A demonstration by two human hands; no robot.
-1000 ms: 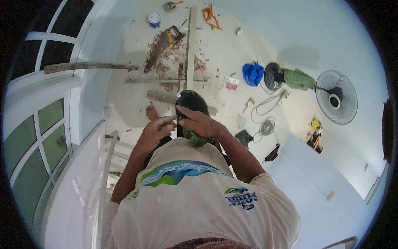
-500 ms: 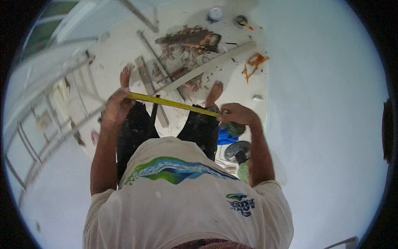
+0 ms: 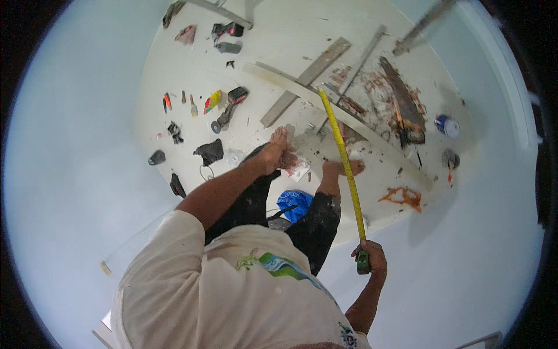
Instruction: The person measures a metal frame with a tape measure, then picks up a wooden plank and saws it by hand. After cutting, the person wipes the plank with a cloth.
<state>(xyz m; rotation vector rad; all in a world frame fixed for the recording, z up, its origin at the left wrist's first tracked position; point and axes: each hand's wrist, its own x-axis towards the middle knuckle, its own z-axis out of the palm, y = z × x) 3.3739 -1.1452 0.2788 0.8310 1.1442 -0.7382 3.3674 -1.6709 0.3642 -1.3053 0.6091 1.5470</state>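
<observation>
My right hand (image 3: pixel 375 255) is closed around a green and black tape measure (image 3: pixel 363 264). Its yellow blade (image 3: pixel 343 154) runs out long and straight, away from me, and its free end lies over the long pale board (image 3: pixel 308 92); whether it touches the board I cannot tell. My left hand (image 3: pixel 272 157) is off the blade, low in front of my left leg and overlapping my bare left foot in the picture. Its fingers blend with the foot, so their pose is unclear.
A grey plank (image 3: pixel 282 109) crosses the pale board. Debris surrounds a dark broken strip (image 3: pixel 401 93) at right, with a paint can (image 3: pixel 446 125) beyond. An angle grinder (image 3: pixel 231 109), a cordless drill (image 3: pixel 226 30) and a blue bag (image 3: pixel 295 205) lie on the floor.
My left hand has let go of the blade and moved down toward my foot. The blade, earlier stretched between both hands, now points away from me. My view has turned left.
</observation>
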